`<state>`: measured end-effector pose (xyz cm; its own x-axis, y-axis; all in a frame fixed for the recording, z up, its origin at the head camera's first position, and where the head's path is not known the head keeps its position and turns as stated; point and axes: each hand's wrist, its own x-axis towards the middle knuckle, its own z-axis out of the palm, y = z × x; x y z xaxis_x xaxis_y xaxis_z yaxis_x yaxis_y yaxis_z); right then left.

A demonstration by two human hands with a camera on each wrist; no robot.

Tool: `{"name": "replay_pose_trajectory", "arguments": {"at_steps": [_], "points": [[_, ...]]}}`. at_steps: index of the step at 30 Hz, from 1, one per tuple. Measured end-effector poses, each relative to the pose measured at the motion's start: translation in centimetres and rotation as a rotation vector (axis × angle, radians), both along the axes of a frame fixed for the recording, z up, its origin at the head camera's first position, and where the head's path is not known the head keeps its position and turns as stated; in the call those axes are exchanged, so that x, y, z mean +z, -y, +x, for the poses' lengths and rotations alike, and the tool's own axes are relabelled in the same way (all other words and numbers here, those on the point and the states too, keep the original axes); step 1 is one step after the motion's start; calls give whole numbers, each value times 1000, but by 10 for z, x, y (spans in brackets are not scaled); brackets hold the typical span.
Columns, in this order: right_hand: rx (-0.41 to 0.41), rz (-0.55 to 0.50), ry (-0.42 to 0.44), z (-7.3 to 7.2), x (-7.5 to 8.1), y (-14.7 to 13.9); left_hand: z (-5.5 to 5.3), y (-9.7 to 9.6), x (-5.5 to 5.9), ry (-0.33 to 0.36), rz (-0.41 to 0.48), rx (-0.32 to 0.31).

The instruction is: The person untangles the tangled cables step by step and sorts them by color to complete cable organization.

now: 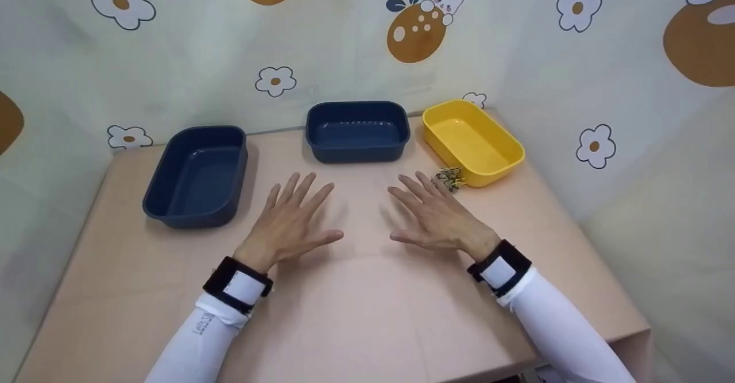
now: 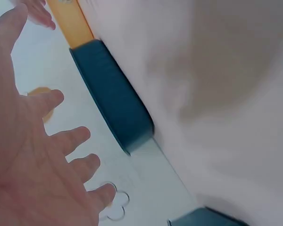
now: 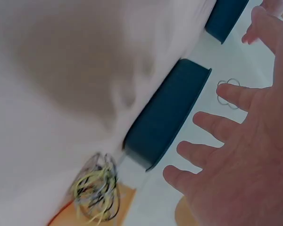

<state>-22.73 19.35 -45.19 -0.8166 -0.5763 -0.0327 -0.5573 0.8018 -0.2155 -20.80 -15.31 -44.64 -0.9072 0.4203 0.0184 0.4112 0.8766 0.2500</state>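
Observation:
Both hands hover palm down over the cloth-covered table (image 1: 356, 302), fingers spread and nothing held. My left hand (image 1: 287, 225) is nearest the left dark blue bin (image 1: 201, 182), just to its right. Beside a small tangle of thin strands (image 1: 451, 179), my right hand (image 1: 439, 216) partly overlaps it in the head view. Yellow, black and pale strands show in the tangle (image 3: 96, 188) in the right wrist view. It lies against the near end of a yellow bin (image 1: 468, 142). Each wrist view shows its own palm with the fingers apart.
A second dark blue bin (image 1: 357, 153) stands at the back middle, between the other two bins. Behind the table hangs a pale curtain (image 1: 344, 38) printed with flowers and rabbits. The table's right edge (image 1: 585, 233) runs beside the right arm.

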Motion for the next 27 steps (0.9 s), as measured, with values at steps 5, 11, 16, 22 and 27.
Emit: {"name": "replay_pose_trajectory", "arguments": {"at_steps": [5, 11, 16, 22, 27], "points": [[-51, -11, -43, 7, -3, -33, -18, -40, 2, 46, 19, -85], [-85, -60, -109, 9, -11, -67, -43, -95, -4, 116, 97, -211], [-178, -126, -51, 7, -12, -82, -64, -139, -6, 135, 144, -272], [-281, -211, -26, -1, -10, -90, -90, -184, -10, 144, 239, -279], [-324, -322, -38, -11, -13, -87, -107, -213, -17, 167, 307, -233]]}}
